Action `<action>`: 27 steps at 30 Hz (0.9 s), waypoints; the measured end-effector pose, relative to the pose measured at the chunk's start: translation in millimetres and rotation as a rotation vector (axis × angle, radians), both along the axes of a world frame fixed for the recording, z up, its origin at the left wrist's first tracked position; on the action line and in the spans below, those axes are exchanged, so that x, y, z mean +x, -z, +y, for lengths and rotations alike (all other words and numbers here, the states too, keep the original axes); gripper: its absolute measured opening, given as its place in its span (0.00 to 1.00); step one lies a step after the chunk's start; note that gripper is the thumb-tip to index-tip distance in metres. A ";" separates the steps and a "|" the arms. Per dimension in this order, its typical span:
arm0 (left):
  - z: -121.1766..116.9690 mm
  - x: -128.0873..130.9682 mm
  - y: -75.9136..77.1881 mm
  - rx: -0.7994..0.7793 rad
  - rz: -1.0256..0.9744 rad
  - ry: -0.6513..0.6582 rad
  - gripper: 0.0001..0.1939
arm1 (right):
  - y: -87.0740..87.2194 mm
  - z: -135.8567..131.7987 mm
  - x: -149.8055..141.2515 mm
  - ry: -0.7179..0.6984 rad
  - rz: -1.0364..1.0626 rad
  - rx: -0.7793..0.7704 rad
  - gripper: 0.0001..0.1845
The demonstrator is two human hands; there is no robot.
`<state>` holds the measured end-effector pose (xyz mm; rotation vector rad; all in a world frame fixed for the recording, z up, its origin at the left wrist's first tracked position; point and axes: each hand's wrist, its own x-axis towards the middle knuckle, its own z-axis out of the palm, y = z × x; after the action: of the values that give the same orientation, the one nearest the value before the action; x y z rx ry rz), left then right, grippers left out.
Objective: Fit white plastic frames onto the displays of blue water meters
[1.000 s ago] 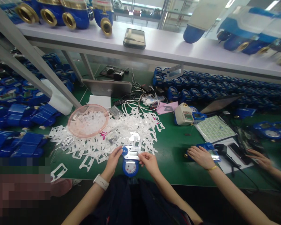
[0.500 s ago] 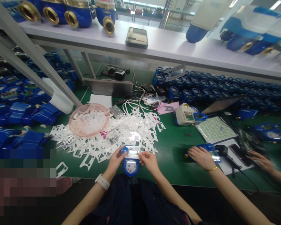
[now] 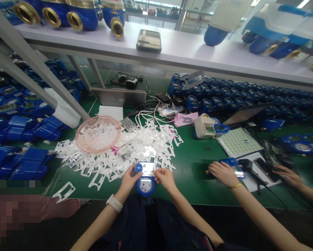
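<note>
A blue water meter (image 3: 145,180) with a silvery top plate lies at the near edge of the green table (image 3: 193,174). My left hand (image 3: 128,181), a white watch on its wrist, grips the meter's left side with curled fingers. My right hand (image 3: 166,178) pinches the right end of its top plate. Behind the meter spreads a heap of white plastic label frames (image 3: 135,148).
A pink plastic dish (image 3: 98,134) sits on the heap. A co-worker's hands (image 3: 223,173) rest on another blue meter (image 3: 234,166) at the right, by a scanner (image 3: 250,168). Rows of blue meters (image 3: 240,96) line the back and left. A laptop (image 3: 119,97) and cables lie behind.
The view has shifted slightly; my hands stay on the meter, which sits a little nearer the table edge. The co-worker's hands have barely moved.
</note>
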<state>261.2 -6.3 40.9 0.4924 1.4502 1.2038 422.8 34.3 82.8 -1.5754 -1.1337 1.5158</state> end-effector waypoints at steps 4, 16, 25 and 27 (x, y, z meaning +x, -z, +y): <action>0.2 1.2 -0.9 -0.004 -0.009 -0.005 0.30 | 12.6 0.4 1.9 -0.009 0.069 -0.106 0.09; 2.3 1.8 -2.6 -0.011 0.067 0.005 0.28 | 13.7 10.3 5.0 -0.016 0.053 -0.232 0.10; 18.3 0.2 -10.4 -0.042 0.206 0.050 0.23 | 20.1 6.6 6.1 -0.028 0.065 -0.214 0.11; 27.2 -3.8 -14.1 -0.055 0.230 0.101 0.20 | 22.0 6.7 6.5 -0.026 0.067 -0.217 0.10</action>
<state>257.5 21.0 55.0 0.6762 1.6279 1.0502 429.3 41.0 60.8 -1.6427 -0.9832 1.7440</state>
